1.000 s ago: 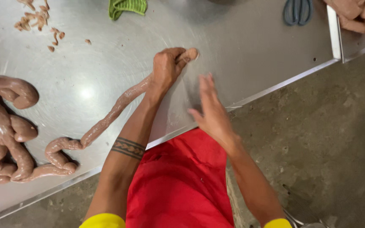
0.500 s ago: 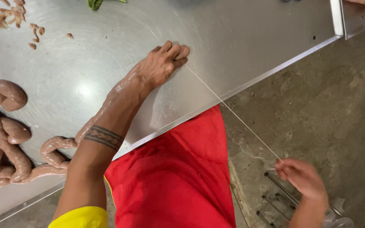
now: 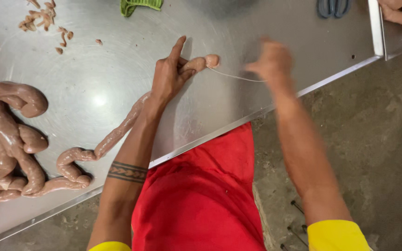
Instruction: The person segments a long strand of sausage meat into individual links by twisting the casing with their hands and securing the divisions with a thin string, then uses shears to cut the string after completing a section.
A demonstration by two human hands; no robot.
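Two hands are on the job, and the right hand (image 3: 271,60) has shifted most: half a second ago it was down past the bench edge over the concrete floor, drawing the thread out long, and now I see it back up over the steel, blurred with motion, fingers bunched as if pinching the thin pale thread (image 3: 233,76), though I cannot tell the grip for certain. That thread now runs short between it and the tied tip of the sausage casing (image 3: 117,132), so I judge the knot at that end is being cinched or wrapped again. My left hand (image 3: 170,76) has hardly moved; it lies on the casing's end, thumb and lower fingers closed around it, index finger stretched out straight. The rounded tip pokes out just beyond those fingers, toward the right hand. From there the filled casing trails back under the forearm to a pile of sausage coils (image 3: 5,139) at the left of the steel bench (image 3: 238,28). Further off lie meat scraps (image 3: 47,21), a green cloth (image 3: 138,5) and blue-handled scissors (image 3: 333,7).
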